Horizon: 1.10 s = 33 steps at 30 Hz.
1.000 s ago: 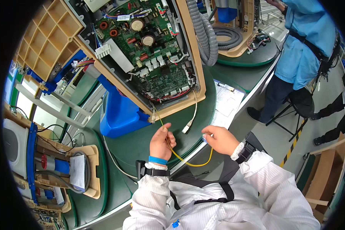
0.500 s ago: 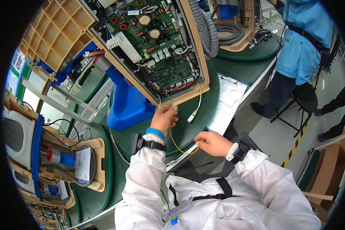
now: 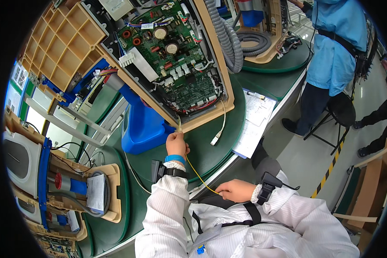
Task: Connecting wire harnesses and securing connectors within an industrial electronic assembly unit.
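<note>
The person's left hand (image 3: pixel 176 145) has its fingers closed around a yellow cable (image 3: pixel 199 176), right below the near rim of a beige casing (image 3: pixel 229 96). The right hand (image 3: pixel 236 191), lower and nearer the body, pinches the same cable farther along, so it runs between the two with little slack; I'd say that spread is there to steady it and stop it curling. A pale end piece (image 3: pixel 180 127) pokes up just past the left fingers against the casing rim. From where I stand those fingers cover the spot, so I can't tell whether it is joined to the yellow cable.

The casing sits tilted, its face uncovered, presumably so the green circuit board (image 3: pixel 193 88) can be reached. Over its rim, to the right of the left hand, hangs a white lead (image 3: pixel 223 118), its plug lying loose on the green table (image 3: pixel 198 148); it is near enough to snag. On the other side a blue plastic base (image 3: pixel 144 135) crowds the left hand. A ribbed grey hose (image 3: pixel 228 38) runs along the casing's right side, and a clipboard (image 3: pixel 253 122) with papers lies at the table's edge. Beyond, a co-worker in blue (image 3: pixel 342 51) stands by a black stool (image 3: pixel 342 107), well apart from both hands.
</note>
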Available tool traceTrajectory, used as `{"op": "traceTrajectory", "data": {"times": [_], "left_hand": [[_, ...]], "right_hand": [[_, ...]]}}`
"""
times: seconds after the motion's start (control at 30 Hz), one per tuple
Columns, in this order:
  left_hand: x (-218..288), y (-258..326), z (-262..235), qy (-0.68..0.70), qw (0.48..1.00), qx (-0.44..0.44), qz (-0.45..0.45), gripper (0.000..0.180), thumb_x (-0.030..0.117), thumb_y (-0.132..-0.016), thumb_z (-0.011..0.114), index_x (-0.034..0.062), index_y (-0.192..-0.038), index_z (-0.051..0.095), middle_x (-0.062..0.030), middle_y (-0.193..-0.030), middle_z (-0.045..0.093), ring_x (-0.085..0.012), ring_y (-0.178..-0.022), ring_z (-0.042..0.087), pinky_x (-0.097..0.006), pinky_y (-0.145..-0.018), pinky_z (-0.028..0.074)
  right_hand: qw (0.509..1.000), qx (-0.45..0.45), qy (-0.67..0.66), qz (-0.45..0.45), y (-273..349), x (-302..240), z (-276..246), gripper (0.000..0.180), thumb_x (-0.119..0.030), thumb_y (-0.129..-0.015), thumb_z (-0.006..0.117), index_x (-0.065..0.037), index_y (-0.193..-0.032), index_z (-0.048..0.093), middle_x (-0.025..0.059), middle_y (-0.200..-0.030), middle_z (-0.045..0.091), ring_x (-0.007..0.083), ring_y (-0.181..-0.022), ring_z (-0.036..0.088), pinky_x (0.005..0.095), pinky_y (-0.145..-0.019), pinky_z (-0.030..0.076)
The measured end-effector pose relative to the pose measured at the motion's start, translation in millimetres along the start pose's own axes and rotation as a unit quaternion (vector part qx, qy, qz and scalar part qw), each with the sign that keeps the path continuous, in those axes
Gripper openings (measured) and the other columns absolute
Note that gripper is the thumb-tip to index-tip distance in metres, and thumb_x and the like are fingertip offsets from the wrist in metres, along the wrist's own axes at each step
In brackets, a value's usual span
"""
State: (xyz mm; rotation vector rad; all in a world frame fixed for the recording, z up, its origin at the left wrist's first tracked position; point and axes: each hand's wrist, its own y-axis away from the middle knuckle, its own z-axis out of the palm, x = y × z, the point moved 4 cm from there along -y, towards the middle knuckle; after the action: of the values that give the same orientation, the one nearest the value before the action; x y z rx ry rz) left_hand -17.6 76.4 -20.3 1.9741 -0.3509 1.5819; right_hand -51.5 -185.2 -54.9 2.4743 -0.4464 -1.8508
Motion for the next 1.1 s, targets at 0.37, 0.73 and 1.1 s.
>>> {"op": "traceTrajectory", "data": {"times": [0.37, 0.73, 1.1], "left_hand": [[-10.1, -13.0, 31.7, 0.002, 0.999, -0.045, -0.026, 0.021, 0.018, -0.094, 0.055, 0.0082, -0.112, 0.053, -0.0033, -0.066, 0.051, -0.0169, -0.052, 0.052, -0.029, -0.041, 0.038], [4.9, -16.2, 40.9, -0.022, 0.987, -0.146, -0.069, 0.033, 0.035, -0.098, 0.051, 0.0099, -0.120, 0.055, 0.0012, -0.062, 0.041, -0.0112, -0.053, 0.043, -0.026, -0.045, 0.032], [-20.6, -42.1, 53.3, 0.437, 0.838, -0.291, -0.147, 0.028, 0.025, -0.101, 0.053, 0.0084, -0.123, 0.053, 0.0039, -0.071, 0.046, -0.0063, -0.056, 0.039, -0.021, -0.047, 0.031]], "right_hand": [[0.997, 0.021, -0.047, 0.059, 7.5, 24.5, -13.3, 0.029, -0.018, -0.092, 0.055, 0.000, -0.114, 0.063, 0.0133, -0.089, 0.070, 0.0211, -0.070, 0.066, 0.0337, -0.066, 0.053], [0.986, 0.047, -0.110, 0.119, 1.3, 28.2, -36.6, 0.031, -0.019, -0.094, 0.055, 0.001, -0.116, 0.062, 0.0103, -0.085, 0.069, 0.0145, -0.054, 0.061, 0.0297, -0.054, 0.052], [0.969, 0.233, 0.074, 0.040, -39.7, -24.2, -115.2, 0.031, -0.007, -0.087, 0.058, -0.001, -0.116, 0.062, 0.0176, -0.108, 0.064, 0.0295, -0.095, 0.065, 0.0353, -0.080, 0.052]]}}
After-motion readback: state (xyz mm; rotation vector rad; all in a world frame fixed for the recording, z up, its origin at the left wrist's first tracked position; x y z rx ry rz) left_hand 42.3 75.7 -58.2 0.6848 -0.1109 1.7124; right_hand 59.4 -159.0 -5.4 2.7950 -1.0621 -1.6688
